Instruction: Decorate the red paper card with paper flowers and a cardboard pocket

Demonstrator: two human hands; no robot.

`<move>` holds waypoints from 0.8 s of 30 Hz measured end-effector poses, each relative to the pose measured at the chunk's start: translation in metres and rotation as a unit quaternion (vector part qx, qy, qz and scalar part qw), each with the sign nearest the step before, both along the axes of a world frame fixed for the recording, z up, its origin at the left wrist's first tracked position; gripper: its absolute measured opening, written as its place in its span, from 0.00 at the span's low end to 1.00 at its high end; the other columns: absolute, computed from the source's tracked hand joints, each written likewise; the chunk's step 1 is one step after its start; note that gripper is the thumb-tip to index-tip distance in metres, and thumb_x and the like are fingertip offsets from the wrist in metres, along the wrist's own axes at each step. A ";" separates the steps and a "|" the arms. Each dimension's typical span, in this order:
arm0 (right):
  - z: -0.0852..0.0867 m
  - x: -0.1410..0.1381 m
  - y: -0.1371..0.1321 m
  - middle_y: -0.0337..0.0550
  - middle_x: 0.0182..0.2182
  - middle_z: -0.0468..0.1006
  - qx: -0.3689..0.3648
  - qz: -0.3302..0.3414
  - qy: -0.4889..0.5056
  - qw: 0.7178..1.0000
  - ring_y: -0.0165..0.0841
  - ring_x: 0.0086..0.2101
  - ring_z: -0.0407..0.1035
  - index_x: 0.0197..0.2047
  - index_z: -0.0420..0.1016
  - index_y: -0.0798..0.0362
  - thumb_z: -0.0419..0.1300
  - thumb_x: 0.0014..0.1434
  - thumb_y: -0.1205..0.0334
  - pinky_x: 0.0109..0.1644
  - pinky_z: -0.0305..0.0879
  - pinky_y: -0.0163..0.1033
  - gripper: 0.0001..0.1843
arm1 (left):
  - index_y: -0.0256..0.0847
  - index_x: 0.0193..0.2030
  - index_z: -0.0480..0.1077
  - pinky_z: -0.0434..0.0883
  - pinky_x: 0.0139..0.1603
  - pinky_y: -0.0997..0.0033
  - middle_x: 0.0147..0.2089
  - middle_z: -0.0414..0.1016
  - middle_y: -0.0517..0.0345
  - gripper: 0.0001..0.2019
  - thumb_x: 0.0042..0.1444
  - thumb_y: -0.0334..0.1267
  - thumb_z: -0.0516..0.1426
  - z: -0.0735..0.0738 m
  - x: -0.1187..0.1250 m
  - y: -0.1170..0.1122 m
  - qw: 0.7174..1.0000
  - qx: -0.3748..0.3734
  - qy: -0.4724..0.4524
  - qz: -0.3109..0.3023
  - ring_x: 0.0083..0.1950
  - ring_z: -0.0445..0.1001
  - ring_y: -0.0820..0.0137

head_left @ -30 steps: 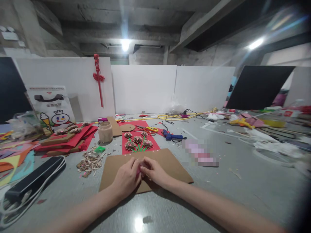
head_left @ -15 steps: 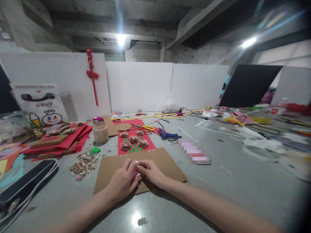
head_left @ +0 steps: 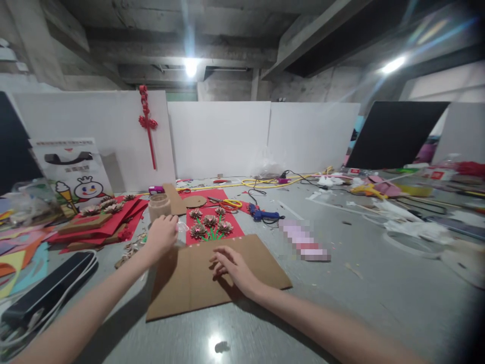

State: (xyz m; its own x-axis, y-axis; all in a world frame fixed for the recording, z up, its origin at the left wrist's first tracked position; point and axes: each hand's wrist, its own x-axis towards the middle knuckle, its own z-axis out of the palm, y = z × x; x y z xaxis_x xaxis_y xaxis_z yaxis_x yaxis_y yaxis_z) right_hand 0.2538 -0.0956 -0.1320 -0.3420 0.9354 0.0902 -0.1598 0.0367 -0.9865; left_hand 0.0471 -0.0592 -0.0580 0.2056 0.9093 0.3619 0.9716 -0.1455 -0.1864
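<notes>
My left hand (head_left: pixel 162 236) is raised in front of the glass jar (head_left: pixel 159 206), its fingers closed on a small clear plastic bag (head_left: pixel 183 225) with something pink in it. Most of the bag is hidden behind the fingers. My right hand (head_left: pixel 233 270) hovers over the brown cardboard sheet (head_left: pixel 182 283), fingers loosely curled and apart, holding nothing. Just behind the cardboard lies a red sheet (head_left: pixel 237 227) bearing several brown layered flowers (head_left: pixel 209 221) with green stems. Wood-like shavings (head_left: pixel 131 250) lie left of the cardboard, partly covered by my left arm.
A blue glue gun (head_left: pixel 265 214) and yellow-handled scissors (head_left: pixel 231 204) lie behind the cardboard. At left are a black power strip (head_left: pixel 49 285) with white cable and stacked red sheets (head_left: pixel 125 215). Plastic scraps and a tape roll (head_left: pixel 409 243) clutter the right; white panels (head_left: pixel 220 136) stand behind.
My left hand has moved up and left, away from my right hand, carrying the plastic bag towards the jar. My right hand has let go of the bag and loosened its fingers.
</notes>
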 end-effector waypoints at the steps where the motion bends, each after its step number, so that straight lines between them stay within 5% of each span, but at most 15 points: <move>1: 0.000 0.000 0.000 0.40 0.29 0.70 0.005 0.003 -0.009 1.000 0.26 0.22 0.66 0.38 0.63 0.55 0.57 0.45 0.44 0.29 0.65 0.37 0.24 | 0.34 0.39 0.66 0.64 0.41 0.63 0.39 0.71 0.44 0.12 0.54 0.30 0.44 0.001 -0.007 0.010 0.999 -0.029 0.005 0.015 0.43 0.69 0.59; 10: -0.003 0.000 -0.001 0.39 0.26 0.71 0.051 0.000 -0.072 0.996 0.24 0.22 0.65 0.36 0.63 0.55 0.55 0.49 0.55 0.29 0.62 0.34 0.13 | 0.35 0.41 0.66 0.65 0.41 0.67 0.44 0.71 0.44 0.12 0.52 0.29 0.46 -0.020 -0.018 0.046 0.991 -0.110 0.007 0.073 0.47 0.70 0.62; 14: -0.001 0.000 0.000 0.40 0.27 0.71 0.061 -0.010 -0.087 0.994 0.25 0.23 0.66 0.37 0.63 0.55 0.54 0.50 0.58 0.29 0.63 0.35 0.12 | 0.33 0.42 0.65 0.65 0.43 0.67 0.45 0.69 0.42 0.13 0.51 0.30 0.46 -0.016 -0.013 0.041 0.992 -0.105 -0.002 0.076 0.47 0.69 0.62; 18: 0.023 0.018 0.015 0.42 0.33 0.71 0.086 -0.055 -0.137 0.985 0.28 0.26 0.69 0.40 0.62 0.54 0.52 0.52 0.58 0.29 0.65 0.37 0.13 | 0.31 0.44 0.64 0.66 0.42 0.66 0.46 0.68 0.41 0.14 0.53 0.34 0.46 -0.005 -0.005 0.016 0.994 -0.080 -0.009 0.075 0.47 0.68 0.60; 20: 0.038 0.037 0.028 0.44 0.34 0.73 0.157 -0.109 -0.252 0.949 0.30 0.30 0.69 0.38 0.65 0.55 0.51 0.53 0.61 0.36 0.65 0.38 0.10 | 0.31 0.44 0.64 0.67 0.39 0.64 0.45 0.69 0.41 0.16 0.55 0.36 0.43 -0.005 -0.002 -0.003 0.991 -0.098 -0.016 0.093 0.44 0.71 0.59; 24: 0.048 0.078 0.054 0.55 0.35 0.74 0.210 -0.205 -0.535 0.792 0.40 0.38 0.69 0.35 0.70 0.60 0.56 0.47 0.66 0.39 0.62 0.40 0.09 | 0.30 0.37 0.70 0.67 0.37 0.59 0.39 0.73 0.35 0.17 0.53 0.40 0.46 -0.015 -0.008 -0.035 0.974 -0.183 -0.016 0.133 0.41 0.73 0.53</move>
State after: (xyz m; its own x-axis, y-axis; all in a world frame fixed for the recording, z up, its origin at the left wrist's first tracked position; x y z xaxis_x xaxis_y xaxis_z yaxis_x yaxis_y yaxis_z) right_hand 0.3313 -0.0412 -0.0843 -0.1077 0.9517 0.2877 0.8695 0.2304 -0.4368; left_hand 0.0394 -0.0946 -0.0728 -0.0620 0.9981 0.0062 0.9885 0.0623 -0.1376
